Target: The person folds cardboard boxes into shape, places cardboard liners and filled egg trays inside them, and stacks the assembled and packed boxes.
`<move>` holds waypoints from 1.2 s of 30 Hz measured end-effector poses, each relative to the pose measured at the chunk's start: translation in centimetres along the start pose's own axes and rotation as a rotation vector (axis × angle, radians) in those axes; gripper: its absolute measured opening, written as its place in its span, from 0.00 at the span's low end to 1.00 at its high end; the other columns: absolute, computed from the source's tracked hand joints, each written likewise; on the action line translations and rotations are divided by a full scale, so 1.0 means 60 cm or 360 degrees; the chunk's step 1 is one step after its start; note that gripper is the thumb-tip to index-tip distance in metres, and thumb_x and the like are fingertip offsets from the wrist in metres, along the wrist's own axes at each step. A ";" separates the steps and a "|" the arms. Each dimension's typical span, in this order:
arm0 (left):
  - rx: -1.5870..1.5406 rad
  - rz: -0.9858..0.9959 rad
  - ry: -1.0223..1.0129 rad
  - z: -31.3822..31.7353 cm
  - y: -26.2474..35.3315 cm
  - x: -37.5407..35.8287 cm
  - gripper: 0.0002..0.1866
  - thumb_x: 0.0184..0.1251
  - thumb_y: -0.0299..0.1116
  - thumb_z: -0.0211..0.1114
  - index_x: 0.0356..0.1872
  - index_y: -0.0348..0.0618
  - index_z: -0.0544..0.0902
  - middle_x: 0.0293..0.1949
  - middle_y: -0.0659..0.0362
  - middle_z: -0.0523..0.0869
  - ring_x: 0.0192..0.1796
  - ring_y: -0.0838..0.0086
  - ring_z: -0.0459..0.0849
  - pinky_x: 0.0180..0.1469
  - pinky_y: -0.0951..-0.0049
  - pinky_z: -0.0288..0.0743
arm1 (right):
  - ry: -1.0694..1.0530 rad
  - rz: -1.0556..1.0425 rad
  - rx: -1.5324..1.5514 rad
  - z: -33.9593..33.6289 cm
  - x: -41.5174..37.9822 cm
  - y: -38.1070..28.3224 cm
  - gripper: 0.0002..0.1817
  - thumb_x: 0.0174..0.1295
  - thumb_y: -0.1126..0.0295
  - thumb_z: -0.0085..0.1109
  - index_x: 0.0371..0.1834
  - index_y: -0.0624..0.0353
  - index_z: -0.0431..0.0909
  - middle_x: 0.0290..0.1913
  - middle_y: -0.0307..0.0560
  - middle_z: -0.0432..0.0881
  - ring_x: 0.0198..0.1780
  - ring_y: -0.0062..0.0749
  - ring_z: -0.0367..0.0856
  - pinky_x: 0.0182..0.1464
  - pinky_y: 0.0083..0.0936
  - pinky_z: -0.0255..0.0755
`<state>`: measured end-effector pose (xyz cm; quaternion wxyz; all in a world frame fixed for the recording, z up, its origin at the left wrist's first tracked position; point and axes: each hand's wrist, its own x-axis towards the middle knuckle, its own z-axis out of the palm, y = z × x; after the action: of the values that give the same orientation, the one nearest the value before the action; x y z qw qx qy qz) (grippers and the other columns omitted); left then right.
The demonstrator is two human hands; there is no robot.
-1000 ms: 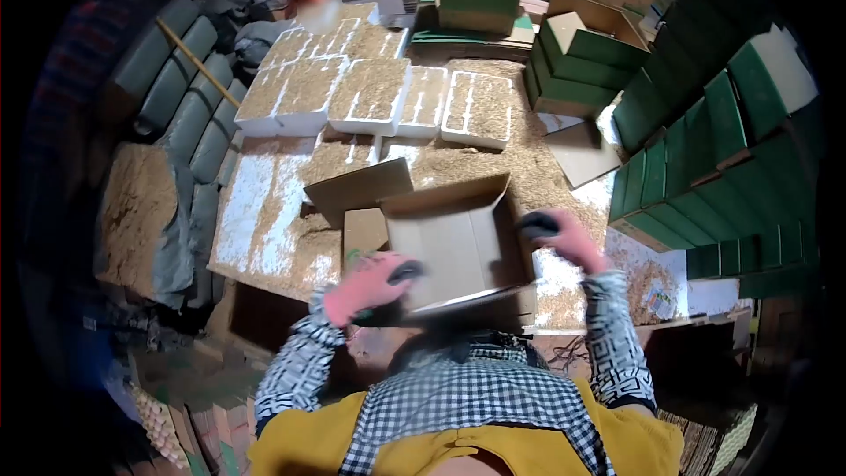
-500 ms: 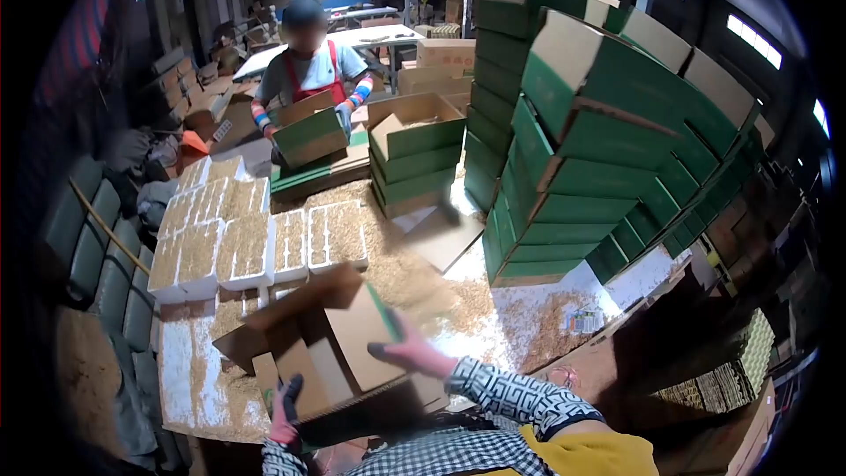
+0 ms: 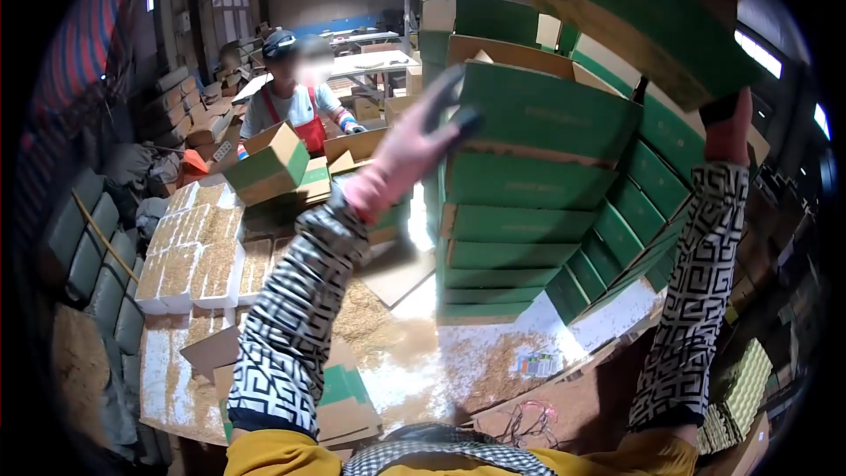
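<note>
My right hand (image 3: 730, 128), in a pink glove with dark fingertips, grips the lower right corner of a green cardboard box (image 3: 630, 22) raised at the top right. My left hand (image 3: 410, 145), gloved alike and blurred, is lifted with its fingers apart and holds nothing. Its fingertips are close to the left edge of a tall stack of green cardboard boxes (image 3: 533, 181); contact cannot be made out. Partly behind my left forearm, an open cardboard box (image 3: 348, 401) with green on its flaps lies at the table's near edge.
Across the table a person (image 3: 295, 101) in red overalls stands by a tilted green and brown box (image 3: 269, 163). White trays (image 3: 189, 247) of brown shavings sit at the left. A loose cardboard sheet (image 3: 397, 278) and scattered shavings cover the middle. More green boxes (image 3: 652, 163) stand at the right.
Both hands have left the open box, which is now at the near edge. My left hand has risen towards the stack, and my right hand now holds a green box up high.
</note>
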<state>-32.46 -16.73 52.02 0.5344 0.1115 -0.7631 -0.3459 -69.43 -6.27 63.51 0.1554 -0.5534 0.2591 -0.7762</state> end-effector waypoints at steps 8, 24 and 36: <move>0.0908 0.0245 0.0339 0.059 -0.088 -0.015 0.44 0.52 0.36 0.68 0.70 0.36 0.56 0.57 0.41 0.72 0.61 0.49 0.70 0.65 0.58 0.61 | 0.0375 0.0815 0.0124 -0.129 -0.002 0.219 0.31 0.66 0.52 0.50 0.67 0.60 0.64 0.62 0.52 0.73 0.60 0.42 0.73 0.61 0.34 0.69; 0.0599 -0.1090 -0.0183 0.156 -0.465 -0.462 0.66 0.33 0.49 0.81 0.72 0.37 0.47 0.71 0.42 0.53 0.72 0.50 0.55 0.73 0.59 0.51 | 0.0258 -0.0825 -0.1097 -0.006 -0.131 0.255 0.36 0.59 0.64 0.61 0.68 0.66 0.56 0.64 0.51 0.66 0.65 0.38 0.64 0.67 0.31 0.56; 0.0663 -0.0974 0.0576 0.302 -0.583 -0.345 0.55 0.41 0.29 0.79 0.70 0.36 0.51 0.61 0.41 0.65 0.64 0.49 0.65 0.67 0.59 0.62 | 0.0197 -0.0760 -0.1528 -0.055 0.056 0.421 0.32 0.62 0.63 0.61 0.67 0.63 0.63 0.61 0.52 0.73 0.61 0.39 0.72 0.61 0.28 0.66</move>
<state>-47.27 -23.89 10.65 0.4983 0.4981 -0.6422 -0.3019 -74.81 -27.93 50.81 -0.3113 -0.5588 0.4604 -0.6155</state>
